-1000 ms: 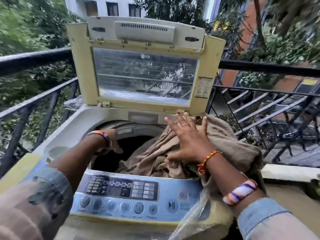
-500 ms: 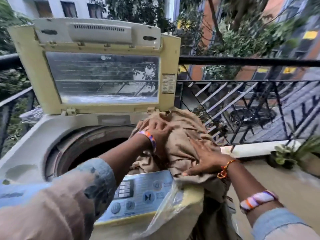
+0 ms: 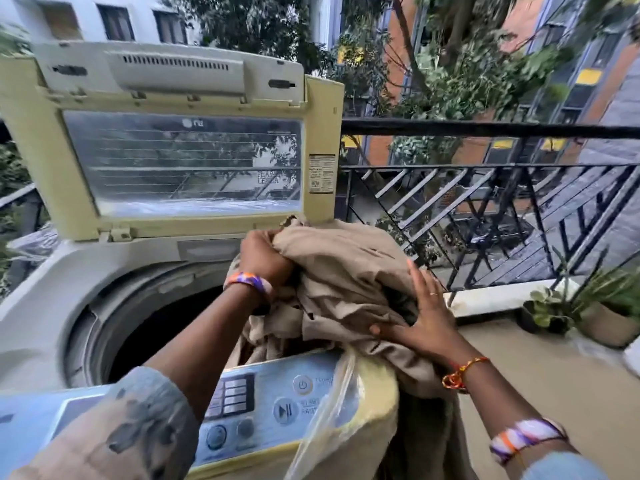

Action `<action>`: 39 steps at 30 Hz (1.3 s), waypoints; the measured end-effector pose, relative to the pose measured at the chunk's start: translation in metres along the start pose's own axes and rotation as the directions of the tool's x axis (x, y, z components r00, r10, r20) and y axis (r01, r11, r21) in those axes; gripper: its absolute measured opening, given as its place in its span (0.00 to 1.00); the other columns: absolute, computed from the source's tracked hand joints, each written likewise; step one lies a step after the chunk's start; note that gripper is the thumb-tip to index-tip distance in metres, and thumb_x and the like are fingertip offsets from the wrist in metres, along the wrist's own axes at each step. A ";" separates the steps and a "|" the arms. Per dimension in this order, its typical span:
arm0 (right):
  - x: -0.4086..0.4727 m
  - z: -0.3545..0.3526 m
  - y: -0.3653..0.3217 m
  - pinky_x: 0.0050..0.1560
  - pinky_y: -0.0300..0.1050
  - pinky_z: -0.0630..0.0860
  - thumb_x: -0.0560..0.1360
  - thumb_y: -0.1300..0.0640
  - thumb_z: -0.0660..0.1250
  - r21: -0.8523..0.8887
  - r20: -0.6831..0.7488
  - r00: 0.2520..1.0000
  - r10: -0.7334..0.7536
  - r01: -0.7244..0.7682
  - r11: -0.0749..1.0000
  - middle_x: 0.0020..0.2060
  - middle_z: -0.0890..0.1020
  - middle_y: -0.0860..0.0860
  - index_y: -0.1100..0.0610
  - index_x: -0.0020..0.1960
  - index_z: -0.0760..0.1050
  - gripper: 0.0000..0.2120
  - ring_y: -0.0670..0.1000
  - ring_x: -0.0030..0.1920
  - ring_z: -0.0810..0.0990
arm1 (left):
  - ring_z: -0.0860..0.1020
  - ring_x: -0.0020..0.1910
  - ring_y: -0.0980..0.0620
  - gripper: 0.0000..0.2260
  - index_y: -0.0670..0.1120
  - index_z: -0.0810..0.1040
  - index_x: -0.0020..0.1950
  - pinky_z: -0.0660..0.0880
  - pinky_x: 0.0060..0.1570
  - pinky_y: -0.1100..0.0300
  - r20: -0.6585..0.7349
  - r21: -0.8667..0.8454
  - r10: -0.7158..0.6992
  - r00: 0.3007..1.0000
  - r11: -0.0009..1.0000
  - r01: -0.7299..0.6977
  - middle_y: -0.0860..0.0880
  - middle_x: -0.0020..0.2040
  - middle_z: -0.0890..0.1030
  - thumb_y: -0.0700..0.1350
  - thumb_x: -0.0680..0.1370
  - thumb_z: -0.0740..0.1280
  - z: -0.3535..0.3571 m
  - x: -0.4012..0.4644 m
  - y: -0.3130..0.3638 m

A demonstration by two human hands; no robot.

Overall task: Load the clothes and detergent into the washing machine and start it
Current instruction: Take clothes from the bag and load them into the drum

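A top-loading washing machine (image 3: 52,306) stands with its yellowed lid (image 3: 180,161) raised upright and its dark drum (image 3: 145,327) exposed. A bundle of beige clothes (image 3: 346,271) is heaped on the machine's right rim, partly hanging into the drum and partly down the right side. My left hand (image 3: 265,256) grips the top left of the bundle. My right hand (image 3: 420,320) lies spread on the bundle's right side, its fingertips digging into a fold. The blue control panel (image 3: 277,400) is at the front. No detergent is in view.
A black metal balcony railing (image 3: 485,188) runs behind and to the right of the machine. Potted plants (image 3: 602,313) stand on the floor at the far right. A clear plastic sheet (image 3: 332,420) hangs over the machine's front right corner.
My left hand has come out of the drum and crossed over to grip the bundle's top. My right hand has slid down the bundle's right side. The view has swung right.
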State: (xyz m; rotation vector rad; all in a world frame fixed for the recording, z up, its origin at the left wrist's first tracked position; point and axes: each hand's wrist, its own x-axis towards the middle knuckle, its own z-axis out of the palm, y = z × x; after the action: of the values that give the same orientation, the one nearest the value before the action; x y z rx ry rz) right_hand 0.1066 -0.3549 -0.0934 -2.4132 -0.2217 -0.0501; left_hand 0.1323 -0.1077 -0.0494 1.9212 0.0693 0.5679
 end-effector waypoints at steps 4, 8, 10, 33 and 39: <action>0.012 0.002 -0.029 0.66 0.49 0.68 0.64 0.49 0.76 0.028 -0.213 0.969 -0.121 0.130 0.991 0.68 0.71 0.53 0.48 0.73 0.59 0.42 0.56 0.68 0.70 | 0.76 0.31 0.69 0.03 0.45 0.79 0.33 0.73 0.35 0.75 -0.010 -0.410 0.006 1.000 0.912 -0.009 0.61 0.26 0.80 0.38 0.63 0.67 -0.019 0.004 0.025; 0.032 -0.007 -0.083 0.62 0.45 0.66 0.68 0.48 0.72 -0.052 -0.332 0.910 -0.246 0.243 0.969 0.63 0.76 0.60 0.57 0.69 0.67 0.33 0.59 0.64 0.72 | 0.74 0.24 0.69 0.06 0.46 0.79 0.27 0.72 0.29 0.76 -0.183 -0.527 -0.061 0.981 0.849 -0.046 0.61 0.22 0.79 0.38 0.62 0.66 -0.054 0.013 0.037; 0.044 -0.005 -0.113 0.63 0.44 0.60 0.70 0.50 0.70 -0.086 -0.273 0.914 -0.301 0.289 0.954 0.65 0.75 0.58 0.55 0.70 0.65 0.31 0.59 0.67 0.69 | 0.73 0.21 0.68 0.12 0.48 0.80 0.24 0.71 0.26 0.76 -0.278 -0.543 -0.126 0.952 0.838 -0.048 0.61 0.20 0.77 0.35 0.66 0.69 -0.075 0.019 0.033; 0.077 0.098 -0.144 0.61 0.42 0.71 0.68 0.50 0.71 -0.103 0.396 0.762 -0.513 0.592 0.800 0.60 0.79 0.51 0.49 0.64 0.73 0.25 0.51 0.62 0.75 | 0.73 0.64 0.47 0.34 0.42 0.62 0.72 0.72 0.53 0.67 0.286 0.691 -0.533 0.796 0.691 0.214 0.42 0.68 0.71 0.43 0.70 0.74 -0.122 -0.018 -0.056; 0.089 0.043 -0.107 0.72 0.53 0.56 0.61 0.40 0.75 -0.250 0.223 0.932 -0.285 0.338 0.907 0.74 0.58 0.54 0.46 0.75 0.51 0.50 0.57 0.73 0.56 | 0.60 0.74 0.44 0.51 0.42 0.46 0.76 0.59 0.71 0.59 0.432 0.756 -0.391 0.813 0.648 -0.090 0.39 0.75 0.58 0.49 0.65 0.77 -0.072 -0.007 -0.027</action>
State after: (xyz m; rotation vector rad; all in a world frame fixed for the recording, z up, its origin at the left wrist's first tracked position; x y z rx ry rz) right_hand 0.1746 -0.2347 -0.0480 -2.6462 -0.7329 -0.0075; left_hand 0.1018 -0.0371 -0.0533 2.8045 0.1024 -0.2595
